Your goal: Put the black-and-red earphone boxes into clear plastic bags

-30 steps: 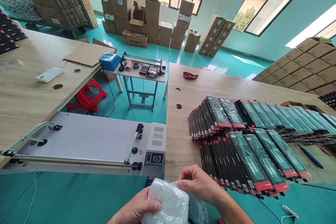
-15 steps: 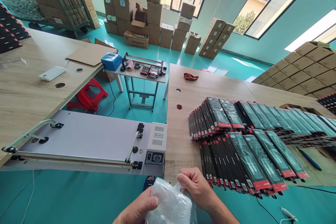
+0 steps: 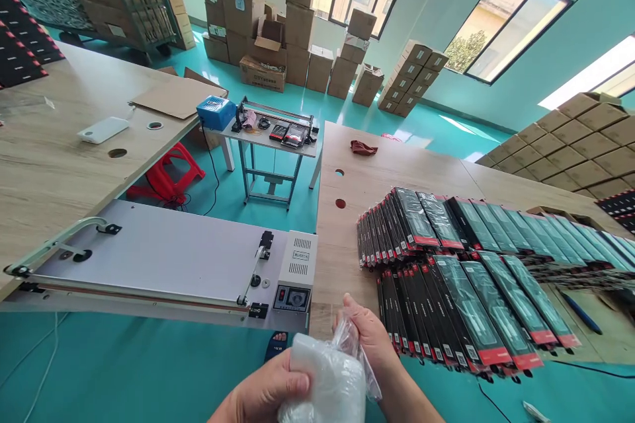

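A bundle of clear plastic bags (image 3: pixel 330 380) is at the bottom centre. My left hand (image 3: pixel 270 386) is closed on its left side, thumb lying over the top. My right hand (image 3: pixel 372 337) pinches a crumpled loose part of clear plastic (image 3: pixel 350 337) at the bundle's upper right. Beside my right hand, on the right table, stand rows of black packages with red ends (image 3: pixel 426 304), some with clear windows. Left of the hands is a flat sealing machine (image 3: pixel 163 251) with a control box (image 3: pixel 295 271).
The right table (image 3: pixel 332 251) holds a brown cloth (image 3: pixel 364 147) and a blue pen-like tool (image 3: pixel 580 312). A red stool (image 3: pixel 173 175) stands behind the machine. On the left table (image 3: pixel 54 172) lie a white device (image 3: pixel 103 130) and cardboard (image 3: pixel 173 98). Cartons (image 3: pixel 411 76) line the wall.
My right hand has moved slightly up and right, drawing crumpled plastic away from the bundle. My left hand and the bundle have shifted a little right. The camera view has shifted slightly.
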`<state>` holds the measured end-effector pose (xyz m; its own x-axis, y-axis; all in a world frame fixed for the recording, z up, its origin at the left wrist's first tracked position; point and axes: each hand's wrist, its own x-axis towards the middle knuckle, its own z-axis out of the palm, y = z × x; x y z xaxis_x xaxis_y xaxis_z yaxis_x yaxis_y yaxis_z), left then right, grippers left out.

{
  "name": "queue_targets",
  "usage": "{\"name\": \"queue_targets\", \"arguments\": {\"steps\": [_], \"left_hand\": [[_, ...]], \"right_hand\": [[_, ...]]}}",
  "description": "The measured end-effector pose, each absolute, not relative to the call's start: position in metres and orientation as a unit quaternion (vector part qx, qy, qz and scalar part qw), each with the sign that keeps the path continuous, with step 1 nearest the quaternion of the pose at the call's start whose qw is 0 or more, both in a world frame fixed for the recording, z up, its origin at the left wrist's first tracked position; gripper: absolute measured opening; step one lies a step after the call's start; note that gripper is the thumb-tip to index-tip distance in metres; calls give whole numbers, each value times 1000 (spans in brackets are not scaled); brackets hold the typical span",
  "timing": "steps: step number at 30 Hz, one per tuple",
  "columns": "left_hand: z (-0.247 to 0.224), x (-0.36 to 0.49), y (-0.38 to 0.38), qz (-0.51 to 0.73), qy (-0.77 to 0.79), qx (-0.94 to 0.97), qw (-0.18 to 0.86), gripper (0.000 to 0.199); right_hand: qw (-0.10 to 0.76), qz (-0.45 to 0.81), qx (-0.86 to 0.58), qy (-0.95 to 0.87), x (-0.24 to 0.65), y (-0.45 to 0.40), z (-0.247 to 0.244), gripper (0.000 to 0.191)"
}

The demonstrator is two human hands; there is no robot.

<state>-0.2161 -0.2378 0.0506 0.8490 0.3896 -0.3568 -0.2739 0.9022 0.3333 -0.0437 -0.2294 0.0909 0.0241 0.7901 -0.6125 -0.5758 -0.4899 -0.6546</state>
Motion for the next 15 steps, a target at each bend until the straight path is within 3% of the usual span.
{"name": "queue_targets", "arguments": {"steps": [5,10,15], "left_hand": [[49,-214,-237,121,185,128,967,52],[30,-215,-241,193,183,86,960,51],[6,-215,-245,246,179,54,951,44]], "right_hand": [[445,719,-530,-71,-48,-218,78,59],[465,724,-508,45,-46,-210,71,48],[569,680,-463,10,-35,-211,86,75]]}}
